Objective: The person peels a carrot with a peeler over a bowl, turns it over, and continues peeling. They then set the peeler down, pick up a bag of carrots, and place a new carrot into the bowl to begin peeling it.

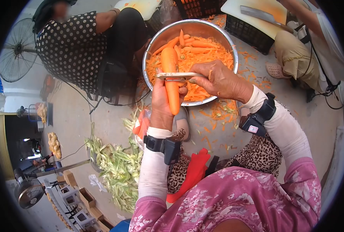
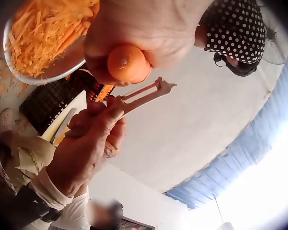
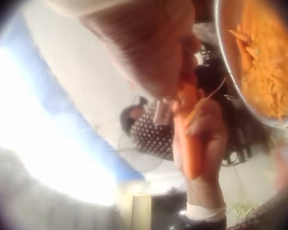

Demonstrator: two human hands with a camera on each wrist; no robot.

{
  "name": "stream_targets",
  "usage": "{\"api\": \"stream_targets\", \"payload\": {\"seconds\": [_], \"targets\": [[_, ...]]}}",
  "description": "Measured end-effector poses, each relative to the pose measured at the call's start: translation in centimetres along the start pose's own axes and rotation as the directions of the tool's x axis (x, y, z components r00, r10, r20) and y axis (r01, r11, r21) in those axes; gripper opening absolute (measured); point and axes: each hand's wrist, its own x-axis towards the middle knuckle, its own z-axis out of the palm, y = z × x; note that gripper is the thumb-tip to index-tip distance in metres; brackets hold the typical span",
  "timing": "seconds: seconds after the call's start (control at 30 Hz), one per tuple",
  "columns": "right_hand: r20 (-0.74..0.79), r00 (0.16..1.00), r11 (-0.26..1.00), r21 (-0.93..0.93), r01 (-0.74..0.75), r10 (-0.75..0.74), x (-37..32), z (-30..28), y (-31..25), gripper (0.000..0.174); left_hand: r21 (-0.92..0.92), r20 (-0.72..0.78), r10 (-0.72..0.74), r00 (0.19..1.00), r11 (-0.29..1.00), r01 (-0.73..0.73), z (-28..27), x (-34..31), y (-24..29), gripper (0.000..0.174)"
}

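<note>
My left hand point(image 1: 162, 104) grips a large carrot point(image 1: 169, 60) lengthwise over the metal basin point(image 1: 236, 54). A pale-handled peeler point(image 1: 187, 74) is held in my right hand point(image 1: 220, 79), its frame lying crosswise over the carrot's middle. From the left wrist, the carrot point(image 2: 128, 63) shows end-on, with the peeler's slotted head point(image 2: 143, 98) close beside it. The right wrist view is blurred; the carrot point(image 3: 192, 155) appears there along the left palm. Inside the basin lie orange shavings point(image 1: 222, 58) and several smaller carrots point(image 1: 199, 44).
Corn husks point(image 1: 119, 170) are heaped on the floor to the left. Two people sit across from me, near the basin. A cleaver point(image 1: 257, 14) rests on a cutting board point(image 1: 234, 7) over a black crate point(image 1: 249, 34). Carrot scraps point(image 1: 214, 120) litter the floor.
</note>
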Motion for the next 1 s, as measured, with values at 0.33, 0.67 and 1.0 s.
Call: {"api": "stream_targets", "payload": {"seconds": [0.33, 0.67, 1.0], "targets": [[-0.293, 0.954, 0.897, -0.401, -0.186, 0.067, 2.7, -0.7, 5.6, 0.018, 0.148, 0.073, -0.013, 0.997, 0.989, 0.002, 0.9, -0.6, -1.2, 0.044], [-0.256, 0.948, 0.978, -0.033, -0.205, 0.190, 1.4, -1.5, 3.2, 0.022, 0.169, -0.008, 0.075, 0.997, 0.983, -0.073, 0.5, -0.7, -0.4, 0.042], [-0.113, 0.988, 0.993, -0.069, 0.095, -0.102, -0.1, 1.6, 1.0, 0.017, -0.014, 0.046, -0.025, 0.999, 1.000, 0.026, -0.6, -0.5, 0.2, 0.043]]}}
